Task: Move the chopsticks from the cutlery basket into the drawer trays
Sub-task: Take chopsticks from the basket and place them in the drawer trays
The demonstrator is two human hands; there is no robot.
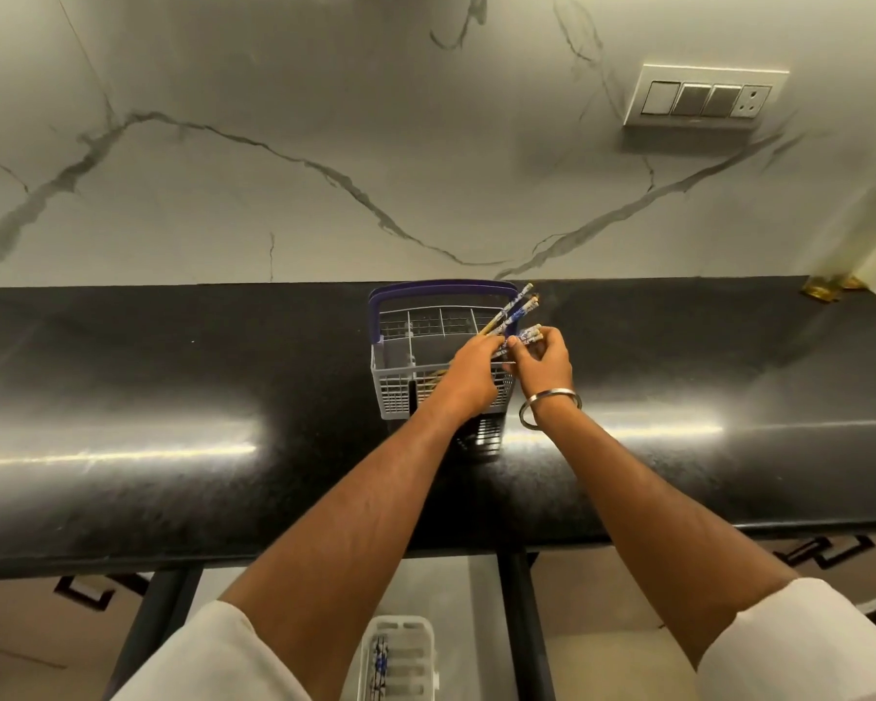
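Observation:
A grey cutlery basket [394, 383] with a purple handle stands on the black countertop near the wall. Blue-and-white patterned chopsticks [517, 308] stick up out of its right side, leaning right. My left hand [471, 369] reaches over the basket and holds these chopsticks low on their shafts. My right hand [544, 364], with a metal bangle on the wrist, pinches the patterned ends of another few chopsticks [529, 335] just right of the basket. A white drawer tray [398, 655] below the counter edge holds some patterned chopsticks.
The black countertop [173, 397] is glossy and runs the full width. A marble wall with a switch panel [704, 96] rises behind it. A tall pale object with gold feet [830, 288] stands at the far right. Dark drawer rails [519, 624] flank the tray.

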